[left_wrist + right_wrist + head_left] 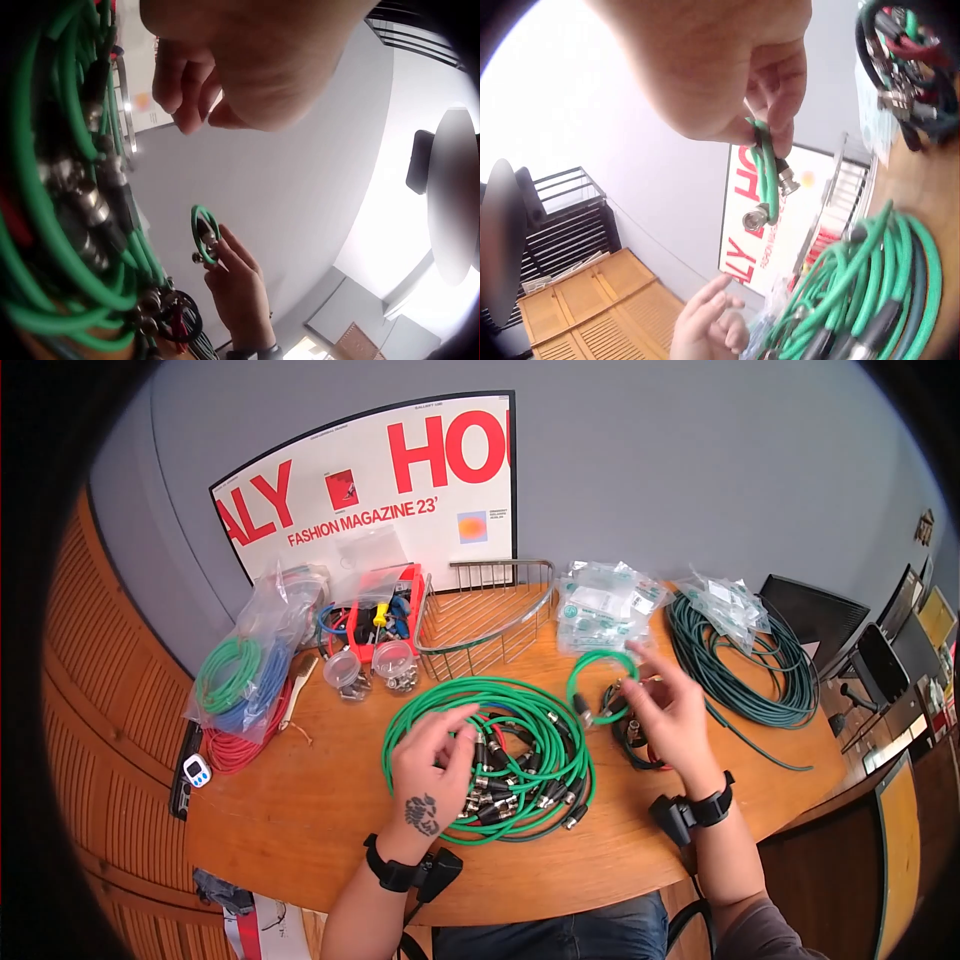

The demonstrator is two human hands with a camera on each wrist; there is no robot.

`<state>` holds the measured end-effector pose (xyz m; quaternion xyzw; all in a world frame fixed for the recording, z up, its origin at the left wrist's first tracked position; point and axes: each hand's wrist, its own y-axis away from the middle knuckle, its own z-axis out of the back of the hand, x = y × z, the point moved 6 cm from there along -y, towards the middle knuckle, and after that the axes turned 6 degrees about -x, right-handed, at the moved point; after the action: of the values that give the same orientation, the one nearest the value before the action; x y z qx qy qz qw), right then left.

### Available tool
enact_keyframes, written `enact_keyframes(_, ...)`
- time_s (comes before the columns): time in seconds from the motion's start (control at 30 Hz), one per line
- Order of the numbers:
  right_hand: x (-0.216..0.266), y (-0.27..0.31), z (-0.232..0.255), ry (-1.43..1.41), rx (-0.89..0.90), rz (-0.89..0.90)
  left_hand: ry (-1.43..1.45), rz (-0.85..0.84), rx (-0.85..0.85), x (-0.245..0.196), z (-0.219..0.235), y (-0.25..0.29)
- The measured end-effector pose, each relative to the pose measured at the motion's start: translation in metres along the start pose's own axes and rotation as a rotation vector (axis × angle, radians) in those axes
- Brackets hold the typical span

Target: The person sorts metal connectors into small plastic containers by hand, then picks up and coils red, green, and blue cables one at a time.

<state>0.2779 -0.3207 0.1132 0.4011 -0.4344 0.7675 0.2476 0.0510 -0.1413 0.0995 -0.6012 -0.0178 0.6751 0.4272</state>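
My right hand (668, 712) pinches a short coiled green coaxial cable (572, 688) between thumb and fingers, raised above the table. Two metal BNC connectors with black boots dangle from this coil, plain in the right wrist view. Over the left part of a large heap of green BNC cables (540, 735) hovers my left hand (432, 765), fingers loosely bent and nothing between them. Many black-booted connectors (492, 800) lie in the middle of that heap. Beneath the right hand, partly hidden by it, is a smaller bundle of dark and red cables (911, 82).
A wire corner basket (485, 620) stands at the back, beside a red bin (415, 585) and small tubs of connectors (396, 660). Bagged cables (235, 675) lie left. Clear plastic packets (605, 605) and a dark green cable coil (740, 680) are at right.
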Motion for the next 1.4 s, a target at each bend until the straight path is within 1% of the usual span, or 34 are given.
enact_keyframes(0.03, 0.001, -0.006, 0.008, -0.001, -0.049, -0.034, -0.069, -0.048, -0.058, 0.0, 0.007, -0.002)
enact_keyframes(0.07, 0.0, -0.01, 0.013, 0.121, -0.059, 0.005, -0.109, -0.088, -0.125, 0.001, 0.012, -0.005)
enact_keyframes(0.1, -0.004, -0.013, 0.017, 0.119, -0.058, 0.005, -0.112, -0.087, -0.125, 0.004, 0.014, -0.007)
enact_keyframes(0.17, -0.015, -0.016, 0.016, 0.358, -0.026, 0.066, -0.156, -0.086, -0.281, 0.006, 0.028, -0.011)
enact_keyframes(0.2, -0.018, -0.016, 0.014, 0.439, -0.043, 0.108, -0.154, -0.069, -0.324, 0.006, 0.032, -0.013)
enact_keyframes(0.23, -0.02, -0.015, 0.014, 0.431, -0.04, 0.103, -0.163, -0.067, -0.322, 0.008, 0.036, -0.015)
enact_keyframes(0.3, -0.018, -0.015, 0.016, 0.572, -0.103, 0.148, -0.131, 0.025, -0.334, 0.022, 0.045, -0.018)
enact_keyframes(0.33, -0.016, -0.015, 0.016, 0.621, -0.091, 0.118, -0.142, 0.03, -0.341, 0.028, 0.048, -0.019)
enact_keyframes(0.37, -0.021, -0.015, 0.018, 0.656, -0.118, 0.131, -0.151, 0.032, -0.346, 0.029, 0.052, -0.02)
enact_keyframes(0.43, -0.013, -0.012, 0.02, 0.747, -0.153, 0.174, -0.35, -0.056, -0.265, 0.024, 0.051, -0.025)
enact_keyframes(0.47, -0.01, -0.012, 0.019, 0.744, -0.154, 0.174, -0.353, -0.057, -0.265, 0.023, 0.054, -0.025)
enact_keyframes(0.53, 0.008, -0.008, 0.017, 0.67, -0.259, 0.34, -0.497, 0.001, -0.131, 0.029, 0.051, -0.025)
enact_keyframes(0.57, 0.009, -0.005, 0.013, 0.671, -0.26, 0.341, -0.567, 0.031, -0.064, 0.032, 0.049, -0.025)
enact_keyframes(0.63, 0.008, 0.006, -0.014, 0.363, 0.028, 0.333, -0.597, 0.021, -0.049, 0.035, 0.051, -0.025)
enact_keyframes(0.7, 0.019, 0.025, -0.041, 0.28, 0.229, 0.325, -0.633, 0.012, -0.03, 0.031, 0.051, -0.024)
enact_keyframes(0.77, 0.021, 0.037, -0.059, 0.285, 0.29, 0.368, -0.699, 0.204, 0.044, 0.028, 0.049, -0.023)
enact_keyframes(0.8, 0.018, 0.04, -0.065, 0.299, 0.311, 0.385, -0.698, 0.205, 0.045, 0.032, 0.048, -0.023)
enact_keyframes(0.87, 0.018, 0.043, -0.07, 0.313, 0.336, 0.406, -0.654, 0.092, -0.047, 0.036, 0.05, -0.023)
enact_keyframes(0.9, 0.016, 0.042, -0.07, 0.299, 0.363, 0.316, -0.654, 0.093, -0.05, 0.035, 0.05, -0.023)
enact_keyframes(0.93, 0.012, 0.041, -0.07, 0.286, 0.389, 0.225, -0.437, 0.169, -0.093, 0.037, 0.052, -0.024)
enact_keyframes(0.97, 0.01, 0.042, -0.07, 0.286, 0.388, 0.225, -0.218, 0.243, -0.132, 0.04, 0.052, -0.024)
enact_keyframes(1.0, 0.009, 0.042, -0.068, 0.288, 0.348, 0.272, -0.217, 0.242, -0.131, 0.039, 0.052, -0.025)
enact_keyframes(1.03, 0.01, 0.042, -0.066, 0.291, 0.308, 0.319, 0.003, 0.246, -0.161, 0.039, 0.052, -0.026)
enact_keyframes(1.07, 0.013, 0.042, -0.065, 0.292, 0.307, 0.318, 0.223, 0.249, -0.19, 0.04, 0.052, -0.026)
enact_keyframes(1.1, 0.016, 0.041, -0.061, 0.39, 0.266, 0.289, 0.223, 0.25, -0.19, 0.035, 0.053, -0.027)
enact_keyframes(1.13, 0.017, 0.04, -0.058, 0.487, 0.225, 0.26, 0.334, 0.329, -0.162, 0.032, 0.053, -0.027)
enact_keyframes(1.17, 0.015, 0.04, -0.057, 0.487, 0.226, 0.261, 0.445, 0.407, -0.134, 0.031, 0.052, -0.026)
enact_keyframes(1.2, 0.008, 0.039, -0.056, 0.564, 0.221, 0.224, 0.445, 0.408, -0.136, 0.033, 0.053, -0.026)
enact_keyframes(1.23, 0.002, 0.038, -0.054, 0.64, 0.215, 0.186, 0.537, 0.394, -0.104, 0.033, 0.053, -0.026)
enact_keyframes(1.27, 0.001, 0.037, -0.054, 0.669, 0.22, 0.198, 0.628, 0.378, -0.072, 0.032, 0.052, -0.027)
enact_keyframes(1.3, -0.002, 0.036, -0.053, 0.67, 0.219, 0.198, 0.629, 0.377, -0.07, 0.03, 0.052, -0.027)
enact_keyframes(1.37, -0.012, 0.035, -0.055, 0.561, 0.31, 0.12, 0.75, 0.289, -0.114, 0.019, 0.055, -0.028)
enact_keyframes(1.4, -0.012, 0.034, -0.053, 0.562, 0.306, 0.118, 0.752, 0.288, -0.11, 0.019, 0.054, -0.028)
